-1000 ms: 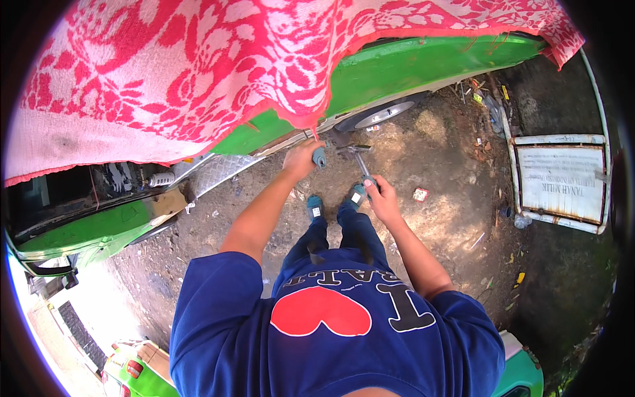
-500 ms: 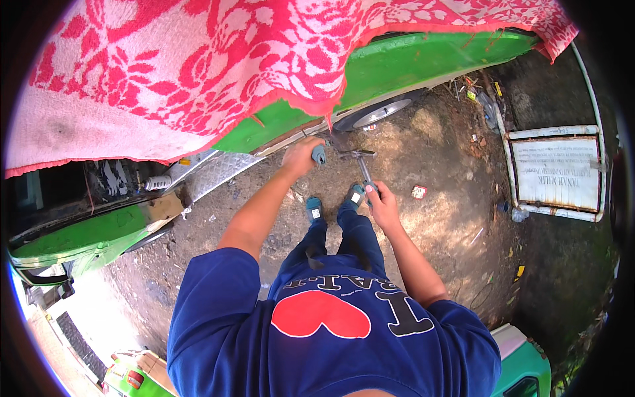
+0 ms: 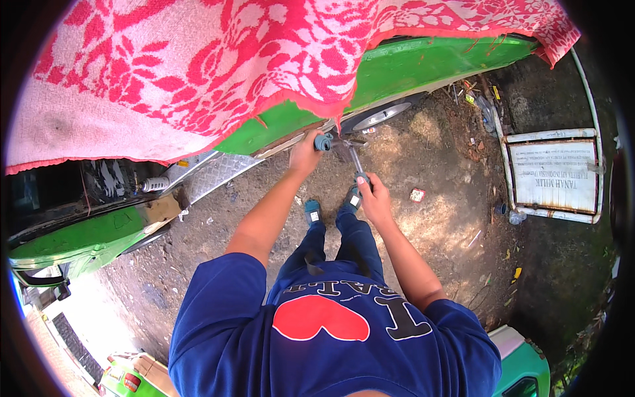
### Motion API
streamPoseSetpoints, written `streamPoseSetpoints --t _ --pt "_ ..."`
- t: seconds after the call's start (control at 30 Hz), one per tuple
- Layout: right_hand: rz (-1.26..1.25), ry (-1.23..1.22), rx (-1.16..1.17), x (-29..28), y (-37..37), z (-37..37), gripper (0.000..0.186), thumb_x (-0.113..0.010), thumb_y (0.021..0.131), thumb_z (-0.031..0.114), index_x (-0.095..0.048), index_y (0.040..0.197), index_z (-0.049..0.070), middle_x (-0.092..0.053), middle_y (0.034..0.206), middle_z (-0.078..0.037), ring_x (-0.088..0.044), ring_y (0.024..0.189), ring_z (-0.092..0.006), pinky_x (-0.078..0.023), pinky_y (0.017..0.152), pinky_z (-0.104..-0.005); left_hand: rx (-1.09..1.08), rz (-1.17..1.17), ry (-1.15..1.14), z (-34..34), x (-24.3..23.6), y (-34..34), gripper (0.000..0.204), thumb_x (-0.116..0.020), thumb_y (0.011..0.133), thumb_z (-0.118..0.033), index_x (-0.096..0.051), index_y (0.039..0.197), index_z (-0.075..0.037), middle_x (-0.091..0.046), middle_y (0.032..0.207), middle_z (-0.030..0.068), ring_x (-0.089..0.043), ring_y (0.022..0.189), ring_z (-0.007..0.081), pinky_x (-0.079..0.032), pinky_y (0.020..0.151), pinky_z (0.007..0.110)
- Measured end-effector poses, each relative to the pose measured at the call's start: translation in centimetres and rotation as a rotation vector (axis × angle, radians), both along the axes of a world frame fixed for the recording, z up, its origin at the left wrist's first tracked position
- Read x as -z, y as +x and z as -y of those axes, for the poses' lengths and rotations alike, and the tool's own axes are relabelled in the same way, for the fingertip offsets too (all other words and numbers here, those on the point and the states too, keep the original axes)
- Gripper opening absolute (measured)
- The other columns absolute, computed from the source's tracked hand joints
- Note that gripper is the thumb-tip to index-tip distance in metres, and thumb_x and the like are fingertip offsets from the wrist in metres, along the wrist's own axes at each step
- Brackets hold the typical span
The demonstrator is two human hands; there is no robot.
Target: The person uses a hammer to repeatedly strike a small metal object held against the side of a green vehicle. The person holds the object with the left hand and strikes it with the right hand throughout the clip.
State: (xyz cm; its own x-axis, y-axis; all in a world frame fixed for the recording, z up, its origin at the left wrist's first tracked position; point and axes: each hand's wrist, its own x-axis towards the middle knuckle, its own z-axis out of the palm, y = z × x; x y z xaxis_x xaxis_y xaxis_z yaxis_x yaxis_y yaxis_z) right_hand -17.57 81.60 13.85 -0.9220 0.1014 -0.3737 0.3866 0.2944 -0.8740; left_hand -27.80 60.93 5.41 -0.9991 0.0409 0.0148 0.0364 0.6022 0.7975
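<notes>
My left hand [image 3: 305, 156] is wrapped round a tool with a thick grey-blue handle [image 3: 323, 141], perhaps a screwdriver or chisel; its far end is hidden by my hand and the panel edge. It is held against the lower edge of the green vehicle panel [image 3: 271, 134]. My right hand [image 3: 375, 200] grips a hammer [image 3: 357, 162] by its dark lower handle. The hammer's head is blurred and lies just right of the tool's butt; whether they touch I cannot tell.
A pink floral towel [image 3: 198, 73] drapes over the vehicle. Beyond my hands shows a wheel [image 3: 382, 118]. A metal tread plate [image 3: 218, 173] and a spray can [image 3: 156, 184] lie at left. A white-framed sign [image 3: 552, 173] stands at right. A small red-and-white packet [image 3: 417, 195] is on the ground.
The hammer has swung up and left, its head now nearer the handle in my left hand. My left hand has shifted slightly right, and the handle's butt has turned.
</notes>
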Motion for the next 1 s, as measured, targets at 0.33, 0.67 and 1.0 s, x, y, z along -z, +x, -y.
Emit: streamPoseSetpoints --t 0.33,0.67,1.0 --pt "-0.066 0.258 -0.215 1.2 -0.8 2.0 0.03 -0.061 0.096 0.029 -0.062 0.11 0.003 -0.056 0.068 -0.007 -0.052 0.062 -0.0137 -0.044 0.059 -0.0314 -0.052 0.277 -0.015 1.7 1.8 1.4 0.043 -0.071 0.078 -0.008 -0.053 0.116 -0.018 -0.067 0.104 0.0164 -0.063 0.097 0.0399 -0.051 0.078 0.05" --pt "-0.033 -0.129 0.097 2.9 1.7 -0.4 0.027 -0.06 0.098 0.027 -0.063 0.107 0.002 -0.054 0.071 0.002 -0.047 0.065 -0.0062 -0.041 0.059 -0.0248 0.174 0.121 -0.143 1.6 -0.5 4.0 0.056 -0.068 0.07 0.003 -0.055 0.119 -0.019 -0.056 0.126 0.004 -0.061 0.107 0.0343 -0.053 0.083 0.046" --pt "-0.007 -0.137 0.087 1.8 1.7 -0.9 0.027 -0.059 0.098 0.027 -0.062 0.104 0.001 -0.053 0.07 0.003 -0.046 0.061 -0.0055 -0.039 0.054 -0.0242 0.287 0.146 -0.108 0.2 -2.0 1.8 0.053 -0.066 0.07 0.004 -0.055 0.117 -0.017 -0.056 0.122 0.0047 -0.06 0.107 0.0348 -0.051 0.081 0.045"
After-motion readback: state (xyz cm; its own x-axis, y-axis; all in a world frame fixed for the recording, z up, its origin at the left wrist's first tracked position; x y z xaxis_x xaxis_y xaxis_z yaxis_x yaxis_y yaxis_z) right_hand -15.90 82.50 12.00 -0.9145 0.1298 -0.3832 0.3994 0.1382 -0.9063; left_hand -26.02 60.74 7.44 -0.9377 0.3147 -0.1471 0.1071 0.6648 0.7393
